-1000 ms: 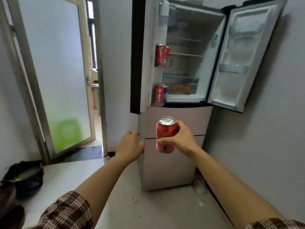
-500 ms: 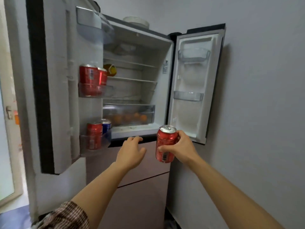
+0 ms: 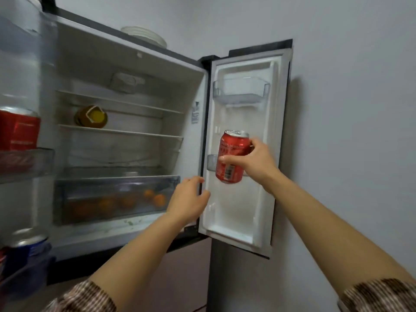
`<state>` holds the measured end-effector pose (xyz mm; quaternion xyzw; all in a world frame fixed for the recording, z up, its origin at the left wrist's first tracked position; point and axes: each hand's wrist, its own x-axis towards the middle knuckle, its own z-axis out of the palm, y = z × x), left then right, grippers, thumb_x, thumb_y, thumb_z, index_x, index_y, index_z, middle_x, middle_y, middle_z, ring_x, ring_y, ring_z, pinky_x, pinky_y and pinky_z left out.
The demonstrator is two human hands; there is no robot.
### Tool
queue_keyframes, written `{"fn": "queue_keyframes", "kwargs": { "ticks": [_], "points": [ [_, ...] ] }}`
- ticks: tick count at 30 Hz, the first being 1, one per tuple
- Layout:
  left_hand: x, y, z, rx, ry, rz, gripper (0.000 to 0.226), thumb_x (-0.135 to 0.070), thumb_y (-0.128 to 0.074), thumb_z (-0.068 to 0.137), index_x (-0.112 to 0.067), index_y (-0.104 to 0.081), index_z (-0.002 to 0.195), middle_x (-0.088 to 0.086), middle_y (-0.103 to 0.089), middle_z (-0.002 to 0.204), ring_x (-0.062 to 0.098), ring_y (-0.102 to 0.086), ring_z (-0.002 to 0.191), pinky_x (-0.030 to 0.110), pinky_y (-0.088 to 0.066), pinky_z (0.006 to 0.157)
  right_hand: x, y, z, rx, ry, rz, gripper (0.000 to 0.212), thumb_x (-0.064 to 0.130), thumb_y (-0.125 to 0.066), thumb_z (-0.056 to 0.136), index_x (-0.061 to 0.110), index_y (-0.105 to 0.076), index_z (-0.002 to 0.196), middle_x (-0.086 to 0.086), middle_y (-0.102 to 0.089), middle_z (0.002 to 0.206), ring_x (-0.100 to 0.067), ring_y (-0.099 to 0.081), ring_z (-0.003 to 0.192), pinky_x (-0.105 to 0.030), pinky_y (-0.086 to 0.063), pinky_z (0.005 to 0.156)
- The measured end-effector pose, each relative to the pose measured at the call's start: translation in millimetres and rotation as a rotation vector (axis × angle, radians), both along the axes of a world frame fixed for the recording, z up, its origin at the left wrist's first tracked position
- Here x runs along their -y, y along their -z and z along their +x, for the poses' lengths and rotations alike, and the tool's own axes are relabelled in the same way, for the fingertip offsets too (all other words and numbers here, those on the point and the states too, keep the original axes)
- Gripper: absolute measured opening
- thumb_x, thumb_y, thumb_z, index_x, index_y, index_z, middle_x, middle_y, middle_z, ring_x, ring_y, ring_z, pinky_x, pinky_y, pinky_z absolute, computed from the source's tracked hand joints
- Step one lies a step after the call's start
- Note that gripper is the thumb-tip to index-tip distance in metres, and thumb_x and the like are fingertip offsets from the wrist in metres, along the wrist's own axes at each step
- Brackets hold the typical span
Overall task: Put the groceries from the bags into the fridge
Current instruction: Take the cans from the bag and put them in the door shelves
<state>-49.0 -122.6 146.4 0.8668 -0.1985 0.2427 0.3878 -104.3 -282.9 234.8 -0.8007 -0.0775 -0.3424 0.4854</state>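
Red can [image 3: 233, 156], gripped upright in the closed right hand [image 3: 258, 163] before the right door's middle bin [image 3: 211, 162], risks clipping the rim and tipping; left hand [image 3: 188, 202] hangs loosely open, empty.

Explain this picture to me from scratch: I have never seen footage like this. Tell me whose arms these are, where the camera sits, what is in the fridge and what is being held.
No machine here: a person wears a wide-angle camera on the head, so you look forward and down along their own bare arms. The right hand grips a red can, held up in front of the middle shelf of the open right door. The left hand is open and holds nothing, reaching toward the fridge. Inside, a yellow container lies on a shelf and oranges sit in the clear drawer. The left door's shelves, at the picture's left edge, hold another red can and, lower down, a blue can. White plates rest on top of the fridge.
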Motion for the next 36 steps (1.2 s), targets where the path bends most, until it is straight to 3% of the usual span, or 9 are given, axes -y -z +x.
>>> {"fn": "queue_keyframes", "kwargs": {
  "ticks": [5, 8, 17, 21, 24, 27, 30, 33, 36],
  "points": [
    [55, -35, 59, 0.052, 0.023, -0.165, 0.045, -0.037, -0.048, 0.095, -0.023, -0.042, 0.137, 0.005, -0.048, 0.137, 0.023, -0.049, 0.120, 0.038, -0.042, 0.100, 40, -59, 68, 0.108, 0.000, -0.013, 0.067, 0.040, -0.089, 0.058, 0.017, -0.059, 0.113, 0.003, -0.067, 0.105, -0.013, -0.064, 0.096, -0.034, -0.053, 0.085],
    [74, -50, 90, 0.071, 0.022, -0.251, 0.041, -0.037, -0.044, 0.098, -0.024, -0.046, 0.136, 0.007, -0.045, 0.138, 0.021, -0.047, 0.122, 0.032, -0.039, 0.097, 55, -72, 109, 0.084, 0.014, -0.068, 0.066, 0.043, -0.089, 0.057, 0.019, -0.058, 0.111, 0.003, -0.067, 0.104, -0.014, -0.064, 0.095, -0.035, -0.053, 0.086],
    [83, -42, 122, 0.173, 0.031, -0.294, 0.031, -0.045, -0.047, 0.094, -0.024, -0.067, 0.104, -0.007, -0.060, 0.104, 0.001, -0.055, 0.092, 0.020, -0.044, 0.076, 75, -51, 197, -0.275, 0.049, -0.196, 0.049, 0.037, -0.091, 0.047, 0.013, -0.072, 0.085, -0.005, -0.072, 0.084, -0.021, -0.070, 0.081, -0.030, -0.057, 0.068],
    [84, -41, 122, 0.188, 0.023, -0.304, 0.031, -0.046, -0.048, 0.093, -0.025, -0.068, 0.104, -0.012, -0.060, 0.100, -0.002, -0.055, 0.092, 0.017, -0.045, 0.075, 75, -52, 206, -0.357, 0.014, -0.280, 0.053, 0.036, -0.090, 0.052, 0.010, -0.070, 0.094, -0.010, -0.072, 0.091, -0.024, -0.070, 0.082, -0.030, -0.055, 0.059],
    [84, -40, 121, 0.165, 0.025, -0.298, 0.032, -0.047, -0.047, 0.094, -0.025, -0.067, 0.106, -0.011, -0.062, 0.100, 0.001, -0.057, 0.093, 0.022, -0.049, 0.079, 76, -58, 203, -0.415, 0.002, -0.337, 0.065, 0.035, -0.088, 0.060, 0.005, -0.060, 0.110, -0.015, -0.068, 0.102, -0.031, -0.068, 0.088, -0.042, -0.060, 0.072],
    [83, -41, 123, 0.135, 0.035, -0.286, 0.034, -0.047, -0.046, 0.094, -0.025, -0.066, 0.110, -0.007, -0.065, 0.105, 0.007, -0.060, 0.100, 0.030, -0.052, 0.085, 75, -60, 197, -0.348, 0.096, -0.466, 0.084, 0.047, -0.086, 0.061, 0.013, -0.043, 0.126, -0.013, -0.059, 0.120, -0.033, -0.060, 0.105, -0.049, -0.054, 0.087],
    [79, -41, 124, 0.065, 0.059, -0.289, 0.042, -0.054, -0.046, 0.091, -0.032, -0.062, 0.123, 0.000, -0.058, 0.132, 0.016, -0.052, 0.123, 0.044, -0.047, 0.100, 73, -57, 189, -0.227, 0.219, -0.584, 0.090, 0.055, -0.079, 0.067, 0.018, -0.035, 0.137, -0.013, -0.052, 0.132, -0.035, -0.053, 0.117, -0.048, -0.049, 0.094],
    [72, -40, 120, 0.049, 0.035, -0.232, 0.049, -0.054, -0.045, 0.092, -0.036, -0.048, 0.137, -0.004, -0.047, 0.144, 0.015, -0.044, 0.132, 0.047, -0.041, 0.107, 66, -59, 178, -0.077, 0.309, -0.667, 0.083, 0.056, -0.073, 0.074, 0.018, -0.038, 0.138, -0.013, -0.040, 0.139, -0.035, -0.045, 0.124, -0.046, -0.047, 0.096],
    [56, -35, 111, 0.070, -0.059, -0.193, 0.049, -0.047, -0.045, 0.095, -0.033, -0.040, 0.143, -0.006, -0.046, 0.145, 0.014, -0.044, 0.131, 0.045, -0.042, 0.106, 48, -58, 166, 0.111, 0.237, -0.657, 0.062, 0.049, -0.067, 0.081, 0.015, -0.048, 0.129, -0.009, -0.043, 0.132, -0.028, -0.043, 0.121, -0.042, -0.045, 0.094]
  ]
}}
